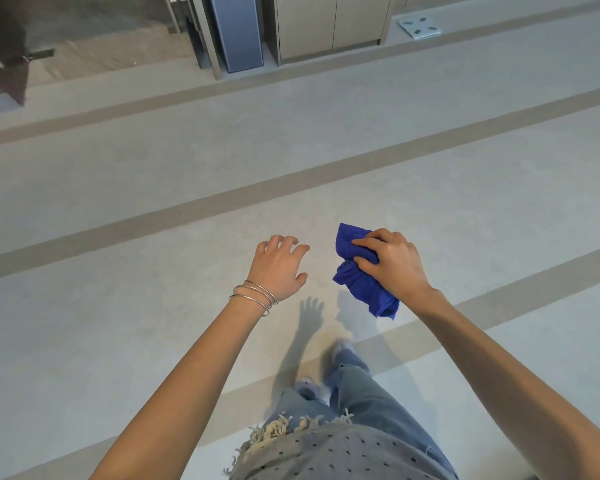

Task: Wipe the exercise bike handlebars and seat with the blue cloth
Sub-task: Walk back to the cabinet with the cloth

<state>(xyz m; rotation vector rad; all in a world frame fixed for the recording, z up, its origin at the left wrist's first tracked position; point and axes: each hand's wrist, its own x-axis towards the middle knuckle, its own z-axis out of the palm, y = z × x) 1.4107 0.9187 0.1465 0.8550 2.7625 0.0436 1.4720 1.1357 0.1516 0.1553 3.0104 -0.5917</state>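
One blue cloth (pixel 357 271), one left hand (pixel 278 268), one right hand (pixel 395 265), three bangles (pixel 253 296), two shoes (pixel 343 348), one scale (pixel 419 27).

The bright blue crumpled fabric cloth (pixel 355 278) is bunched up in the right hand (pixel 394 263), held in the air above the floor. It shows on the thumb side of that hand, with the thumb and forefinger pressed into its middle so that it pinches in like a waist. One lobe rises above the fingers. A longer, creased end hangs down past the heel of the hand towards the wrist, ending in a loose corner. Its surface looks like soft, napped towelling, though the weave is too fine to be sure.
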